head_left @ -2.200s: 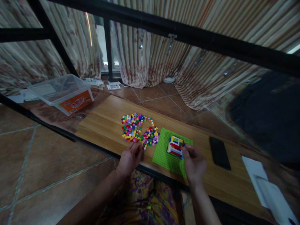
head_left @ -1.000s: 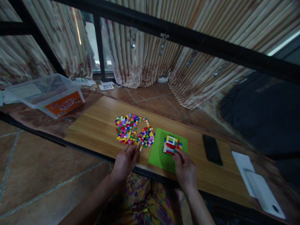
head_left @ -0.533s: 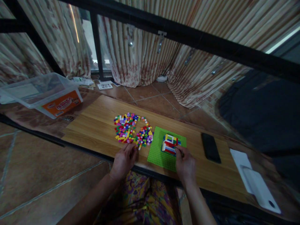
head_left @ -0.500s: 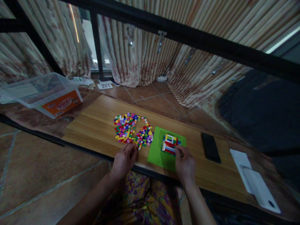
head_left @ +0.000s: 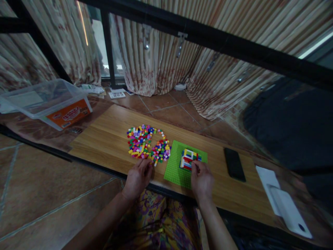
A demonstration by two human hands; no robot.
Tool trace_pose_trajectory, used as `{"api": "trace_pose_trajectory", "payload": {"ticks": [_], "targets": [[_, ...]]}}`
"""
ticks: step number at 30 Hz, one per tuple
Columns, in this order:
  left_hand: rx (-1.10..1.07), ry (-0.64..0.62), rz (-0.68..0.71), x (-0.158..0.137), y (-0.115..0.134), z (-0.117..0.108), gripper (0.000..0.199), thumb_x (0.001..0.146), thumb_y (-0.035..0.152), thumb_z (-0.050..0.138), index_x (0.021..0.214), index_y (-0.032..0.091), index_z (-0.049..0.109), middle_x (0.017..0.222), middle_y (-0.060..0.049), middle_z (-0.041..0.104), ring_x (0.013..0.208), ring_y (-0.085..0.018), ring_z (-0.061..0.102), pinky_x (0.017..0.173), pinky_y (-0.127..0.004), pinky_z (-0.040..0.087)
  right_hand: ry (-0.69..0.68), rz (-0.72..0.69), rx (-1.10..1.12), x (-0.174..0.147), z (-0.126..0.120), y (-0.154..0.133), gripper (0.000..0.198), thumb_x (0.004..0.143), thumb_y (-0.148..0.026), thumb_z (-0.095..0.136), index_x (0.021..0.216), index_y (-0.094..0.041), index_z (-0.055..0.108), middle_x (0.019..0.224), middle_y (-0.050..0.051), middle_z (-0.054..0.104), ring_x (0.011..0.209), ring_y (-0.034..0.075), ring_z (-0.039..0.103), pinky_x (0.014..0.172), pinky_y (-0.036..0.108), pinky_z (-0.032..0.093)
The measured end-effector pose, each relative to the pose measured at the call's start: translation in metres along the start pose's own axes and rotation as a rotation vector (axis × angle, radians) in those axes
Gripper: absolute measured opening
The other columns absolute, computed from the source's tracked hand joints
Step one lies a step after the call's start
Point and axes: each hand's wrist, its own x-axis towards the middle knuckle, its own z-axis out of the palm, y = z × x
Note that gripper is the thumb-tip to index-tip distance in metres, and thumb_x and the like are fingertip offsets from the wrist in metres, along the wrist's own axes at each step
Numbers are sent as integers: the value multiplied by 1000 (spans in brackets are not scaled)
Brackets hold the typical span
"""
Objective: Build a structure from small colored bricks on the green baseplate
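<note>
On the green baseplate (head_left: 174, 170) stands a small multicoloured brick build (head_left: 187, 159), with white, red, yellow and blue pieces showing. My right hand (head_left: 202, 178) is at the build's near right side, thumb and fingers pinched together against it. Whatever those fingertips hold, if anything, is hidden. My left hand (head_left: 137, 176) rests at the near edge of a pile of loose toy bricks (head_left: 140, 141), left of the baseplate. Its fingers are curled closed, and what is in them is too small to make out.
The wooden board (head_left: 104, 139) carries everything, with a black phone (head_left: 234, 164) right of the baseplate. Farther right lies a white object (head_left: 288, 210) on white paper. At the far left stands a clear plastic tub (head_left: 54, 100) with an orange label. Striped curtains hang behind.
My right hand has shifted slightly left along the build, its fingertips now nearer the build's middle. My left hand has stayed in place.
</note>
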Motion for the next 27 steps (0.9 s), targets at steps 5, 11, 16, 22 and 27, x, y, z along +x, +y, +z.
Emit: {"api": "trace_pose_trajectory", "payload": {"ticks": [5, 11, 16, 22, 27], "targets": [[4, -2, 0, -1, -1, 1, 16, 91, 24, 48, 102, 20, 59, 90, -4, 66, 74, -14, 64, 66, -24, 51, 25, -43, -12, -5, 3, 2, 30, 92, -37, 45, 87, -17, 67, 84, 9, 68, 80, 21, 59, 77, 35, 46], [-7, 2, 14, -1, -1, 1, 16, 91, 24, 49, 102, 19, 59, 91, -5, 66, 76, -15, 65, 69, -25, 52, -6, -5, 32, -3, 2, 0, 28, 88, -36, 49, 94, -16, 68, 85, 9, 68, 77, 21, 59, 76, 36, 48], [14, 5, 16, -1, -1, 1, 16, 91, 23, 49, 103, 19, 59, 91, -5, 66, 75, -15, 65, 68, -25, 52, 27, 14, 38, 1, 6, -4, 28, 86, -35, 49, 93, -17, 69, 84, 9, 68, 76, 21, 59, 76, 37, 47], [-2, -5, 1, -1, 0, 0, 15, 91, 23, 49, 102, 20, 59, 91, -5, 66, 74, -14, 64, 66, -23, 51, 48, 22, 21, 0, 10, -5, 26, 85, -35, 51, 88, -17, 69, 81, 9, 67, 76, 22, 59, 76, 37, 46], [-6, 6, 3, -2, 0, 1, 16, 91, 24, 49, 102, 19, 59, 91, -5, 65, 74, -14, 64, 66, -24, 52, 44, 30, 36, 0, 12, -5, 27, 86, -36, 51, 87, -17, 70, 82, 9, 69, 79, 22, 60, 78, 37, 46]]}}
